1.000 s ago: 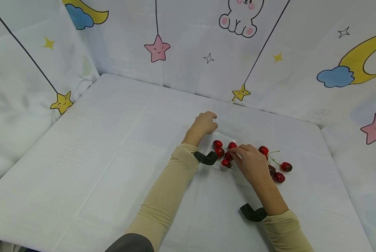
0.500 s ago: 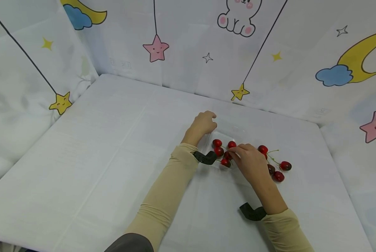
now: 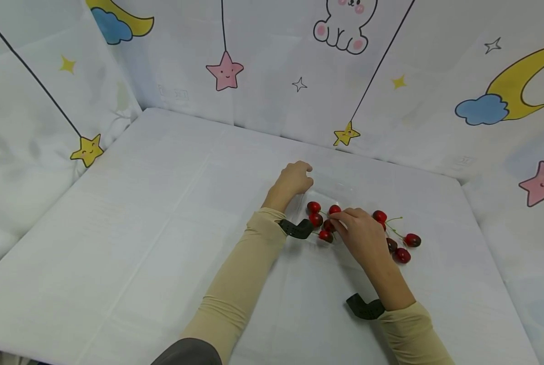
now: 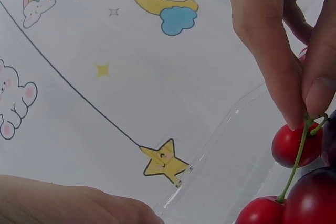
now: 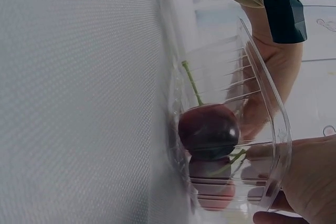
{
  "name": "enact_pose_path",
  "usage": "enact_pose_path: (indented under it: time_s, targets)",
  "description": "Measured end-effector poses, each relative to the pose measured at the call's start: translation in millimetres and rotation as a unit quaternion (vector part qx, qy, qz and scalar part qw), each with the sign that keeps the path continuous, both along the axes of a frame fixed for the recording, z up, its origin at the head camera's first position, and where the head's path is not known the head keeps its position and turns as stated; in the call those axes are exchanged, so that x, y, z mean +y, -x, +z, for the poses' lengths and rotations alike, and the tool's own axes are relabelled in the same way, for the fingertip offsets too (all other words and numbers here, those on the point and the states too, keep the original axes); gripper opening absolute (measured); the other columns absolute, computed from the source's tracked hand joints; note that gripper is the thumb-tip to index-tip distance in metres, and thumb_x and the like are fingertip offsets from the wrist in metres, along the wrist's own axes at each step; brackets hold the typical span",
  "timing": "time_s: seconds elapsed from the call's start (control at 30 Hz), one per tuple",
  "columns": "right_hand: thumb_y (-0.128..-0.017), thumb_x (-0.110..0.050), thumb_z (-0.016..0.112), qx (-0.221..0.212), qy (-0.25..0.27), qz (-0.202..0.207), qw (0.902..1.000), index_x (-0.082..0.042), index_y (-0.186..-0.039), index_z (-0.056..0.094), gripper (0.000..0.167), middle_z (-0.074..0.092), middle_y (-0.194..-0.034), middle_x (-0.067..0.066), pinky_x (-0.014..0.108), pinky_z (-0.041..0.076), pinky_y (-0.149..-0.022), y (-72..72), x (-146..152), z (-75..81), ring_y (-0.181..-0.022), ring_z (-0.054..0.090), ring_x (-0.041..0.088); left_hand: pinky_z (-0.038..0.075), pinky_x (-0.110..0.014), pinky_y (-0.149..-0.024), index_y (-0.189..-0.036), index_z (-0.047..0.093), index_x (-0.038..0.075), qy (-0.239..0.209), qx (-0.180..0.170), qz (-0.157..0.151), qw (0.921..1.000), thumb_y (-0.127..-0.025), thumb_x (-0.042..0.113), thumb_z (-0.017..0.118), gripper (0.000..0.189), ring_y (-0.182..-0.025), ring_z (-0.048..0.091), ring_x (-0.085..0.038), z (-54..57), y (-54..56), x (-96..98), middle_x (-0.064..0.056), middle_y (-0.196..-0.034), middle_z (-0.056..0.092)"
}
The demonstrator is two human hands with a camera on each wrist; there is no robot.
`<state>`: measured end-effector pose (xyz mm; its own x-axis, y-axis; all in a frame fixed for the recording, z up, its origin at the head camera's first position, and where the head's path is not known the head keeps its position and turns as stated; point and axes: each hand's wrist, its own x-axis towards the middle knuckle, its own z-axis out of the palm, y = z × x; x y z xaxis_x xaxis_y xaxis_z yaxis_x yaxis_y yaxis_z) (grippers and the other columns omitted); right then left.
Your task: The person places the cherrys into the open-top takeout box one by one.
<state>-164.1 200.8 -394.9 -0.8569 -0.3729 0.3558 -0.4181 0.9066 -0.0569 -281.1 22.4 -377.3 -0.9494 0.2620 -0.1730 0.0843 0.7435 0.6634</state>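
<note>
Several red cherries [image 3: 315,219] lie in a clear plastic box [image 5: 281,129]. The right hand [image 3: 363,235] reaches over the box's near right side, and its thumb and fingertips pinch a green cherry stem [image 4: 299,156], clearest in the left wrist view. A red cherry [image 4: 294,145] lies just under those fingertips. At the box's far left corner, the left hand [image 3: 294,180] holds the edge with bent fingers; their tips are hard to see. Through the clear wall, the right wrist view shows dark cherries [image 5: 210,129] with stems.
To the right of the right hand, several loose cherries [image 3: 402,255] with stems lie on the white-covered table [image 3: 140,228]. A see-through lid-like part [image 3: 340,187] extends behind the box. A printed cloth wall [image 3: 263,101] borders the table's back. Each wrist carries a black mount [image 3: 365,307].
The view has shifted very slightly. Both hands keep their places, the right one at the cherry stem and the left one at the box edge.
</note>
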Motion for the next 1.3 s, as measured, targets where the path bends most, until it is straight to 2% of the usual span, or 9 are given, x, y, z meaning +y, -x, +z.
enact_pose_path:
  time_s: [0.37,0.6,0.73,0.87,1.0,1.3]
  targets:
    - [-0.081,-0.025,0.075,0.014,0.010,-0.015,0.9997,-0.008,-0.096,0.074,0.023,0.073,-0.090,0.009,0.039,0.056,-0.063,0.5,0.5,0.3,-0.084,0.066,0.025,0.049,-0.036,-0.088,-0.137,0.052,0.013,0.001,0.006,0.000,1.0000,-0.094,0.018,0.051,0.043,-0.113,0.057,-0.022,-1.0,1.0,-0.3,-0.006,-0.135,0.056]
    - [-0.081,-0.021,0.076,0.036,0.032,-0.015,0.9987,-0.007,-0.095,0.074,0.020,0.073,-0.091,0.011,0.040,0.056,-0.065,0.8,6.2,5.7,-0.085,0.066,0.027,0.050,-0.035,-0.086,-0.136,0.052,0.013,0.000,0.003,0.002,1.0000,-0.094,0.019,0.052,0.042,-0.110,0.057,-0.022,-1.3,0.5,0.1,-0.006,-0.136,0.056]
    - [-0.083,-0.019,0.073,0.043,0.038,-0.037,0.9977,-0.008,-0.096,0.074,0.017,0.073,-0.091,0.011,0.042,0.056,-0.063,1.7,13.5,12.1,-0.085,0.065,0.028,0.049,-0.036,-0.089,-0.137,0.052,0.013,-0.005,-0.001,0.003,1.0000,-0.095,0.019,0.052,0.042,-0.113,0.057,-0.022,-1.0,0.1,-0.5,-0.006,-0.137,0.055]
    - [-0.085,-0.018,0.071,0.058,0.054,-0.054,0.9954,-0.006,-0.096,0.074,0.017,0.072,-0.089,0.011,0.043,0.054,-0.060,2.7,24.1,19.8,-0.078,0.063,0.027,0.049,-0.037,-0.091,-0.136,0.052,0.013,-0.005,0.001,0.004,1.0000,-0.095,0.019,0.052,0.042,-0.116,0.056,-0.023,-0.5,-0.2,-0.9,-0.006,-0.136,0.055]
    - [-0.085,-0.016,0.071,0.071,0.074,-0.069,0.9924,-0.004,-0.097,0.074,0.017,0.072,-0.089,0.012,0.046,0.052,-0.063,3.3,37.1,26.4,-0.077,0.063,0.028,0.049,-0.037,-0.091,-0.136,0.052,0.013,-0.003,0.002,0.004,1.0000,-0.095,0.019,0.052,0.042,-0.116,0.056,-0.023,-0.3,-0.3,-0.9,-0.006,-0.136,0.056]
    - [-0.088,-0.015,0.066,0.058,0.101,-0.124,0.9854,-0.003,-0.104,0.072,0.021,0.070,-0.099,0.019,0.050,0.052,-0.065,2.5,64.3,39.1,-0.076,0.065,0.036,0.047,-0.038,-0.093,-0.136,0.052,0.013,-0.002,0.003,0.004,1.0000,-0.094,0.019,0.052,0.042,-0.119,0.054,-0.024,-1.3,0.4,-0.9,-0.006,-0.137,0.055]
